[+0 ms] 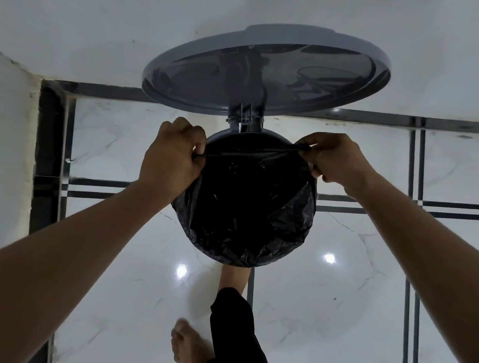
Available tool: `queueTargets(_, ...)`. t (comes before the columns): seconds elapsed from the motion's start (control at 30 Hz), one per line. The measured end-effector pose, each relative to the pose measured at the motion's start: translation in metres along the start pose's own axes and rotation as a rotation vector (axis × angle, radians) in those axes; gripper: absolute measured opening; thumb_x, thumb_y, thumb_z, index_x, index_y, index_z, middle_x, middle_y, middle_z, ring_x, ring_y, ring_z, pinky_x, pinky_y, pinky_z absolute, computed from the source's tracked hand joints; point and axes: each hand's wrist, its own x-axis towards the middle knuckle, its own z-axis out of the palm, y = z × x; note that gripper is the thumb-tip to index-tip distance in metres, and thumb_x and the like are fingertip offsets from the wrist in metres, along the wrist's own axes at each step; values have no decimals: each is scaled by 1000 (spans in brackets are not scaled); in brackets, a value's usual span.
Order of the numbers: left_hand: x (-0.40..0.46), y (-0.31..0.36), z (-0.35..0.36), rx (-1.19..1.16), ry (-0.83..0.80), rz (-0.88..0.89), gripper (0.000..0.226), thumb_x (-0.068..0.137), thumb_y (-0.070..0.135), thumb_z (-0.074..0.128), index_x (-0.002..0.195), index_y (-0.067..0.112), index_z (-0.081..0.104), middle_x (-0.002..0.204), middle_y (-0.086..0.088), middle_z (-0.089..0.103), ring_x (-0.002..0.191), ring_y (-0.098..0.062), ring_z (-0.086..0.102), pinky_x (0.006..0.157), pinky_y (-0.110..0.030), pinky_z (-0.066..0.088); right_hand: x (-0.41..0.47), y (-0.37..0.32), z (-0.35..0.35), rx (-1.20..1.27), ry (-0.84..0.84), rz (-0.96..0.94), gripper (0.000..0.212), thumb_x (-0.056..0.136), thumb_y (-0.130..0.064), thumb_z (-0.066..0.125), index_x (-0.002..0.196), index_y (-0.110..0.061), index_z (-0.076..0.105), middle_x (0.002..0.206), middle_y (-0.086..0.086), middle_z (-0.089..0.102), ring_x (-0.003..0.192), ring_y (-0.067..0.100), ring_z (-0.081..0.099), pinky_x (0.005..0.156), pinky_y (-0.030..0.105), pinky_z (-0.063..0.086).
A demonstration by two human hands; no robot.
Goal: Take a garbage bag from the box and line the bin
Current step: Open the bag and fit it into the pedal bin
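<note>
Over the bin (230,136), both hands pinch the bag's (247,210) rim.

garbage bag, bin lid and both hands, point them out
garbage bag (245,210), head view, crinkled middle.
bin lid (211,74), head view, shiny underside.
left hand (172,154), head view, back.
right hand (336,159), head view, back.

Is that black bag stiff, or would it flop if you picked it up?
Probably floppy: the black bag is crinkled and drapes in folds over the bin's rim. It likely stretches a little, since the left hand and right hand pull its edge into a taut line between them. It looks thin, so probably very light and easy to tear.
</note>
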Motion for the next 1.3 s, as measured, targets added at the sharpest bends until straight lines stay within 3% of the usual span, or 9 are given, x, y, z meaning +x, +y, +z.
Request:
queueTargets(0.13, 5, 2, -3, -125, -110, -51, 17, 88, 18, 69, 101, 24, 59, 89, 4, 60, 76, -21, 57, 66, -31, 44, -3, -3, -6, 245, -98, 119, 17, 94, -8, 67, 101, -21, 75, 81, -3, 75, 76, 21, 78, 73, 33, 64)
queueTargets(0.23, 9, 3, -1, -232, -160, -143, 21, 88, 18, 72, 107, 28, 72, 90, 4, 58, 80, -14, 57, 78, -25, 45, -6, -2, -1, 271, -41, 87, 13, 92, -10, 72, 100, -18, 77, 92, 5, 78, 83, 22, 79, 69, 30, 63)
queueTargets(0.37, 19, 7, -12, -395, -325, -301, 15, 79, 14, 78, 83, 27, 73, 90, 7, 64, 76, -7, 57, 71, -18, 40, -3, -1, 12, 308, 123, 74, 13, 90, -14, 74, 103, -17, 77, 92, 7, 78, 69, 18, 77, 63, 29, 64)
queueTargets(0.47, 27, 7, -30, -572, -494, -392, 7, 82, 20, 80, 87, 22, 75, 83, 1, 65, 77, -10, 54, 67, -24, 38, 5, 1, 23, 175, 173, 16, 14, 85, -23, 77, 99, -22, 77, 82, -3, 77, 75, 14, 74, 79, 30, 63)
queueTargets(0.57, 26, 1, -38, -613, -584, -404, 30, 77, 45, 84, 99, 25, 78, 100, -5, 74, 92, -7, 58, 74, -27, 40, 5, 1, 28, 67, 154, -41, 11, 83, -31, 76, 93, -25, 78, 79, -11, 73, 80, 14, 68, 90, 33, 58)
queueTargets(0.77, 6, -4, -20, -384, -318, -313, 7, 90, 36, 77, 95, 32, 77, 86, 12, 74, 79, -3, 66, 71, -5, 43, -4, 4, 31, 40, 173, -91, 16, 91, -32, 70, 102, -26, 80, 87, -14, 72, 96, 10, 68, 85, 15, 45)
queueTargets(0.93, -7, -6, 3, -118, 69, -188, 19, 101, 25, 60, 112, 21, 75, 99, -8, 65, 87, -25, 63, 81, -29, 46, -2, 4, 43, -14, 207, -118, 18, 98, -23, 61, 105, -26, 77, 99, -3, 77, 89, 22, 74, 95, 30, 55)
queueTargets(1.13, -2, -13, 24, -356, 103, -293, 11, 99, 30, 63, 101, 25, 73, 101, -1, 69, 87, -14, 60, 78, -17, 41, 0, 3, 45, -85, 220, -122, 20, 93, -31, 67, 109, -23, 77, 97, -7, 73, 89, 9, 62, 73, 1, 36)
queueTargets(1.3, 0, -25, 22, -783, 34, -503, 16, 98, 35, 68, 97, 22, 77, 86, 5, 71, 75, -11, 65, 71, -26, 55, -4, 10, 44, -226, 186, -219, 18, 92, -26, 68, 107, -23, 79, 110, -1, 74, 106, 17, 66, 84, 9, 38)
